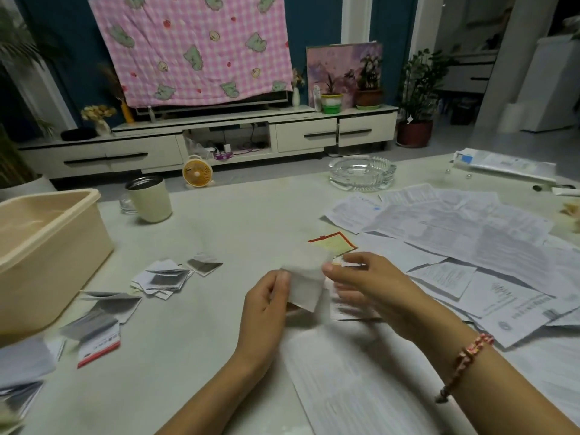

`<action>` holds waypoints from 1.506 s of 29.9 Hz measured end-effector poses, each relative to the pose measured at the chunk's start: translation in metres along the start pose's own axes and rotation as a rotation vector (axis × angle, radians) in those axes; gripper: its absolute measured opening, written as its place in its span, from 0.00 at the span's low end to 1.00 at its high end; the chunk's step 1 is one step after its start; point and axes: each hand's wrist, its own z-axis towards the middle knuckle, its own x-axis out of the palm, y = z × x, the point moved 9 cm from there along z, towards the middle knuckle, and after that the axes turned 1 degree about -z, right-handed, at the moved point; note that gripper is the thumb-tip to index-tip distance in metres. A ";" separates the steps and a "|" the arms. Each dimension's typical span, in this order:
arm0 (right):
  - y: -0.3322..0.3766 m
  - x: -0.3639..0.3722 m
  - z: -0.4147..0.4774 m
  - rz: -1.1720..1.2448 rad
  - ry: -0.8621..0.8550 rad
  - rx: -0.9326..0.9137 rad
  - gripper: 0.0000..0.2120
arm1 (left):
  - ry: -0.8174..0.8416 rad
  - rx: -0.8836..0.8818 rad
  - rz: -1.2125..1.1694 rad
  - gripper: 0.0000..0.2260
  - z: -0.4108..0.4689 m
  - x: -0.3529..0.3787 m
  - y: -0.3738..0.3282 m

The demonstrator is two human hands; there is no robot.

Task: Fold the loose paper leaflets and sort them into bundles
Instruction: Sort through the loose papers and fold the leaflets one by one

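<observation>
I am seeing both hands meeting at the centre of the frame. The left hand (266,306) is pinching the left edge of a small white leaflet (306,277) (blurred, so its print is unreadable). The right hand (367,287) is gripping its right edge between thumb and fingers, just above the table (219,233). Loose leaflets (455,233) are lying spread across the right of the frame. Folded bundles (163,279) are sitting at centre left, near a beige tub (47,246).

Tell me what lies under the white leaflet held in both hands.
A red-bordered yellow card shows past the far edge of the white leaflet. Its near part is hidden by the leaflet and the right hand.
</observation>
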 end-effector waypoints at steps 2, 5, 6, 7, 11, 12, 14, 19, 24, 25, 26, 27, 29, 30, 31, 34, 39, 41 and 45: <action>-0.003 0.024 -0.001 0.103 0.156 0.054 0.23 | 0.016 -0.085 -0.092 0.11 -0.003 0.002 0.005; -0.006 0.048 -0.001 0.084 0.204 0.011 0.12 | 0.019 -0.085 -0.055 0.10 -0.006 0.000 0.005; -0.005 0.048 0.000 0.044 0.165 -0.023 0.12 | -0.018 -0.069 -0.018 0.07 -0.006 -0.005 0.003; -0.004 0.048 0.001 0.008 0.128 -0.053 0.11 | -0.063 -0.063 0.015 0.05 -0.005 -0.010 0.002; 0.000 0.048 0.001 -0.028 0.116 -0.083 0.10 | -0.085 -0.173 -0.107 0.12 0.002 -0.021 0.009; 0.000 0.048 0.001 -0.030 0.123 -0.089 0.10 | -0.069 -0.227 -0.172 0.12 0.002 -0.021 0.013; 0.001 0.052 -0.002 -0.017 0.150 -0.089 0.11 | -0.059 -0.284 -0.208 0.07 0.000 -0.020 0.016; 0.002 0.051 -0.003 -0.007 0.112 -0.106 0.17 | -0.054 -0.256 -0.181 0.10 -0.002 -0.019 0.016; 0.016 0.049 -0.009 -0.184 0.133 -0.282 0.19 | -0.095 -0.201 -0.139 0.17 0.000 -0.025 0.012; 0.015 0.051 -0.008 -0.233 0.146 -0.293 0.19 | -0.087 -0.191 -0.139 0.16 0.001 -0.025 0.012; 0.013 0.051 -0.006 -0.288 0.143 -0.297 0.18 | -0.068 -0.185 -0.140 0.15 0.001 -0.024 0.012; 0.011 0.051 -0.004 -0.338 0.128 -0.293 0.18 | -0.043 -0.180 -0.136 0.14 0.001 -0.022 0.012; 0.009 0.049 -0.001 -0.399 0.094 -0.296 0.15 | 0.004 -0.146 -0.084 0.14 0.002 -0.019 0.010; 0.009 0.048 -0.001 -0.423 0.079 -0.311 0.12 | 0.017 -0.114 -0.033 0.13 0.002 -0.019 0.008; 0.012 0.046 0.000 -0.453 0.059 -0.334 0.08 | 0.018 -0.077 0.030 0.12 0.002 -0.019 0.005; 0.018 0.044 0.000 -0.501 0.022 -0.390 0.03 | -0.037 0.030 0.231 0.08 0.004 -0.025 -0.003; 0.012 0.053 0.003 -0.356 0.101 -0.304 0.06 | -0.012 -0.039 0.083 0.06 0.010 -0.029 0.001; 0.009 0.056 0.003 -0.269 0.105 -0.263 0.05 | -0.022 -0.071 0.047 0.07 0.011 -0.031 0.004; 0.001 0.059 0.008 -0.025 0.028 -0.170 0.07 | -0.141 -0.080 0.066 0.07 0.018 -0.048 0.009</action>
